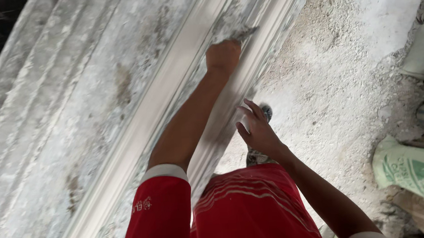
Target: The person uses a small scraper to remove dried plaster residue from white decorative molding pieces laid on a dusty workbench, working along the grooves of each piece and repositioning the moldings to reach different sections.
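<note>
A long white plaster moulding with ridges and grooves runs diagonally from the lower left to the upper right on a plaster-smeared bench. My left hand is stretched out over the moulding, shut on a small plaster-coated scraper whose blade presses against the moulding's right-hand ridge. My right hand hovers at the bench's right edge with fingers spread, holding nothing. Red sleeves and a red shirt fill the bottom of the view.
A dusty, plaster-strewn floor lies to the right of the bench. Several filled sacks, pale and green-printed, are piled along the right edge. A shoe shows just beyond my right hand.
</note>
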